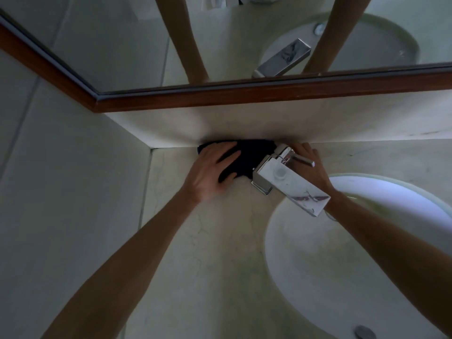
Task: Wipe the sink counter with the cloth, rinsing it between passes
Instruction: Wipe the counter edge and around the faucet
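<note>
A dark cloth (249,155) lies on the pale stone counter (215,241), pushed against the back wall left of the tap. My left hand (210,170) lies flat on the cloth's left part, fingers straight and pressing down. Behind the chrome tap (288,177), my right hand (310,165) rests on the counter with spread fingers, partly hidden by the tap body and its lever. Whether the right hand touches the cloth is hidden.
An oval white basin (318,277) sits at the right, its drain (364,332) near the bottom edge. A wood-framed mirror (244,45) hangs above the low backsplash (269,123). A tiled side wall (73,167) closes the counter on the left.
</note>
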`<state>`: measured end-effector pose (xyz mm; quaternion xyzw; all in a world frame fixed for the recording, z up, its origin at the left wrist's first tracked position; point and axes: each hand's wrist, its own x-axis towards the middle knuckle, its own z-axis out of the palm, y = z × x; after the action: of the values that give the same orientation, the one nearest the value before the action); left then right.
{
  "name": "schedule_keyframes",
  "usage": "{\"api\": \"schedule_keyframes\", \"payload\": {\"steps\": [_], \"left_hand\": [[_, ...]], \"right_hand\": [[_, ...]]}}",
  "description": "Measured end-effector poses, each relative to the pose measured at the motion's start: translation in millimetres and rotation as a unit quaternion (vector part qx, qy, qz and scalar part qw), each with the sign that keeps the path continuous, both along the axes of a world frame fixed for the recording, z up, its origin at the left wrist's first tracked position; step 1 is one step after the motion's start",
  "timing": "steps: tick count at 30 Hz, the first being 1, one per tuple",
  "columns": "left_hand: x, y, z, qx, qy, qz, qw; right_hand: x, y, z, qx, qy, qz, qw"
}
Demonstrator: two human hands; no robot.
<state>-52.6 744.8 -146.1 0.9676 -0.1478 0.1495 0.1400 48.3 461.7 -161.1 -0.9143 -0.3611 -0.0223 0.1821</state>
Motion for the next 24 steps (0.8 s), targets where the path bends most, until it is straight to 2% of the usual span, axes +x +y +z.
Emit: {"api": "schedule_keyframes", "payload": {"steps": [2,4,8,13,16,21,24], "left_hand": [[-20.5,14.2,-1.5,0.000,-0.005,0.054,0.999],[-22.8,14.6,-5.3,-0.005,-0.003,0.081,0.997],[1.8,-1.3,-12.8,-0.024,-0.031,0.056,0.998],[2.3,3.2,-10.6,-0.028,-0.014,0.013,0.999],[-1.7,6.5,-6.1,-0.011,0.026,-0.050,0.998],[18.9,-15.7,-5.7,-0.012,0.008,-0.002,1.000],[36.7,-34.7,3.7,-0.037,0.043,-0.029,0.998]], "right_hand": [[2.5,5.0,4.5,-0.017,-0.011,0.019,1.000],[5.6,9.2,6.4,0.007,-0.022,0.033,0.999],[8.0,17.7,-2.9,0.064,-0.029,0.014,0.997],[11.7,16.5,2.5,0.083,-0.016,-0.013,0.996],[20.6,2.5,9.1,0.068,-0.049,-0.004,0.996],[39.5,-47.1,3.4,0.029,-0.023,-0.025,0.999],[39.9,-78.4,9.4,0.019,-0.036,-0.035,0.999]]}}
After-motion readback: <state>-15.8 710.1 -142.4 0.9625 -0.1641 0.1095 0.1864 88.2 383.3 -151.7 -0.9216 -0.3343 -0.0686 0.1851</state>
